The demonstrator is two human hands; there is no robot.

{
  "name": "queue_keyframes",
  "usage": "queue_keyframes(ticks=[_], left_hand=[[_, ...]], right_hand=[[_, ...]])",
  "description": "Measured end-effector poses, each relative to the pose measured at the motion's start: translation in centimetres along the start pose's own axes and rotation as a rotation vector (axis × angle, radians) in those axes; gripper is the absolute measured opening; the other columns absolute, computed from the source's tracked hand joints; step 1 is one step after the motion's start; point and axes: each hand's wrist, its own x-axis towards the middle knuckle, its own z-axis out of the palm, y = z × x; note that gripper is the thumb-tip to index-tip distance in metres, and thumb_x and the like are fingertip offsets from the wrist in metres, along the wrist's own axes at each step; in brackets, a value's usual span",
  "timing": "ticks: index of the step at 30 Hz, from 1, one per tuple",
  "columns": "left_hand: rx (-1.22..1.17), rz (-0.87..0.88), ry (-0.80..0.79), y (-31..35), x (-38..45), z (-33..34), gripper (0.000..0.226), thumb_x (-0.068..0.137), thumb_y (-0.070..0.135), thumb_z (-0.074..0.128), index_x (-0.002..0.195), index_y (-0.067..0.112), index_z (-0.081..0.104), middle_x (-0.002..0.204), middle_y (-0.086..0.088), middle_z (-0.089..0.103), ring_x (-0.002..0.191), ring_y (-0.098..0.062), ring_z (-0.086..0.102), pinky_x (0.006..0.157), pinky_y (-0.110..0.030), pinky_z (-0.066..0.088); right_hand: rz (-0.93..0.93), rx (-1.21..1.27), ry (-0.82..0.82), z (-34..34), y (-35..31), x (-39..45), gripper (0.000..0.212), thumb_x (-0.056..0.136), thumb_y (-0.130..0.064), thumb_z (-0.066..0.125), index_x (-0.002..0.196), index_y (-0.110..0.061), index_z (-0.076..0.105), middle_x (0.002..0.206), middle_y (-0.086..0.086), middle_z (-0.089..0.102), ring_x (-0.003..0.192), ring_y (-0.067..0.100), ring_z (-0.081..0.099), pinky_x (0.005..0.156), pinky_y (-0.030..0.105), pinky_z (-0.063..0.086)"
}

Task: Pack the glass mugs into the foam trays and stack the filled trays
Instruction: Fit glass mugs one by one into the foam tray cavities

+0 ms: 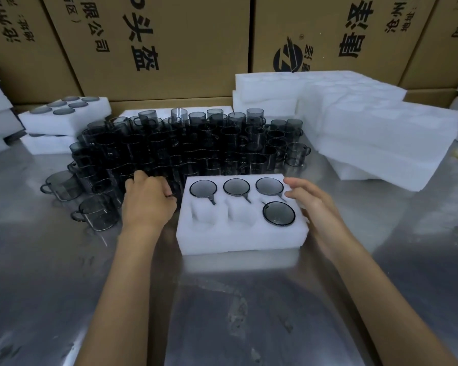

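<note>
Crowded on the shiny metal table [64, 286]: smoky grey glass mugs [185, 146], behind the white six-pocket foam tray [238, 233], four pockets filled, two near-left ones empty. Left hand [148, 202] curled at the cluster's front edge, apparently hooking a mug handle. Right hand [310, 204] loose-fingered, holding nothing, beside the tray's right edge. Best lowered upright, handle matched to the slot.

Printing shows only on the brown cardboard cartons [169, 43] stacked behind the table, all of it black and turned sideways or upside down from here. One carton carries large characters that read 头盔, with a smaller line ending 有限公司. The carton to its right [328, 35] bears a round black logo [287, 58] with a ® mark; its other characters are too skewed to read.
</note>
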Motion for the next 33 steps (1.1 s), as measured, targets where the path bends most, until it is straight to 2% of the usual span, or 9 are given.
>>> queue_keyframes(ticks=[5,8,12,16,20,22,26,29,33], left_hand=[[-0.075,-0.003,0.038,0.2,-0.2,-0.4,0.003,0.095,0.016,0.060,0.098,0.014,0.059,0.118,-0.014,0.045,0.095,-0.037,0.051,0.079,-0.044,0.043],[-0.162,0.078,0.191,0.6,-0.2,-1.1,0.007,0.095,0.013,0.058,0.102,0.014,0.058,0.120,-0.011,0.050,0.095,-0.037,0.054,0.076,-0.040,0.039],[-0.365,0.311,0.298,2.3,-0.6,-1.4,0.007,0.095,0.010,0.059,0.098,0.017,0.057,0.118,0.001,0.053,0.103,-0.025,0.050,0.082,-0.033,0.041],[-0.355,0.613,0.214,4.8,-1.8,-0.1,0.011,0.094,0.005,0.059,0.104,0.010,0.060,0.129,-0.001,0.056,0.116,-0.020,0.046,0.094,-0.014,0.031],[-0.221,0.800,0.131,6.8,-3.4,1.3,0.013,0.094,0.005,0.058,0.104,0.013,0.059,0.141,-0.001,0.051,0.116,-0.025,0.049,0.096,-0.042,0.044],[-0.199,0.848,0.113,7.4,-3.9,1.7,0.015,0.092,0.003,0.060,0.102,0.015,0.059,0.143,0.000,0.049,0.111,-0.023,0.051,0.092,-0.040,0.045],[-0.438,0.789,0.012,7.8,-4.6,1.8,0.016,0.089,0.009,0.068,0.101,0.019,0.064,0.141,0.012,0.051,0.118,-0.006,0.047,0.097,-0.012,0.035],[-0.694,0.673,-0.161,8.1,-4.9,1.5,0.046,0.086,0.012,0.072,0.121,0.036,0.055,0.132,0.022,0.053,0.123,-0.002,0.048,0.100,-0.018,0.041],[-0.965,0.572,-0.184,8.2,-4.7,0.9,0.060,0.091,0.001,0.063,0.135,0.037,0.043,0.136,0.011,0.048,0.111,-0.009,0.060,0.085,-0.019,0.051]], right_hand=[[-0.098,-0.161,0.092,0.4,0.2,0.0,0.022,0.087,-0.018,0.069,0.102,-0.034,0.071,0.115,-0.002,0.069,0.111,0.016,0.064,0.090,0.029,0.050],[-0.240,-0.293,0.133,0.8,0.2,-0.1,0.025,0.089,-0.017,0.068,0.105,-0.036,0.068,0.113,-0.023,0.057,0.113,0.016,0.060,0.092,0.032,0.048],[-0.444,-0.427,0.170,1.2,-0.1,-0.3,0.036,0.089,-0.011,0.066,0.121,-0.027,0.063,0.123,-0.022,0.056,0.115,-0.008,0.050,0.104,0.025,0.042],[-0.509,-0.424,0.141,1.5,-0.1,-0.8,0.046,0.089,-0.010,0.066,0.131,-0.027,0.056,0.130,-0.017,0.056,0.119,-0.009,0.049,0.098,0.008,0.038],[-0.503,-0.508,0.056,1.9,0.2,-1.0,0.059,0.087,-0.019,0.070,0.139,-0.036,0.048,0.131,-0.013,0.057,0.125,0.001,0.049,0.101,0.019,0.040],[-0.527,-0.520,-0.012,2.1,0.2,-1.2,0.067,0.083,-0.024,0.073,0.142,-0.039,0.044,0.130,-0.015,0.058,0.126,0.003,0.049,0.102,0.020,0.039],[-0.588,-0.474,0.010,2.1,0.1,-1.1,0.060,0.081,-0.027,0.073,0.134,-0.040,0.048,0.122,-0.018,0.062,0.121,0.007,0.055,0.100,0.015,0.039],[-0.606,-0.526,0.075,2.0,0.1,-1.1,0.053,0.076,-0.033,0.072,0.124,-0.037,0.048,0.116,-0.018,0.063,0.116,0.010,0.056,0.095,0.016,0.039],[-0.673,-0.525,0.130,2.4,0.2,-1.3,0.055,0.074,-0.025,0.076,0.120,-0.032,0.046,0.113,-0.011,0.062,0.111,0.012,0.057,0.094,0.021,0.043]])
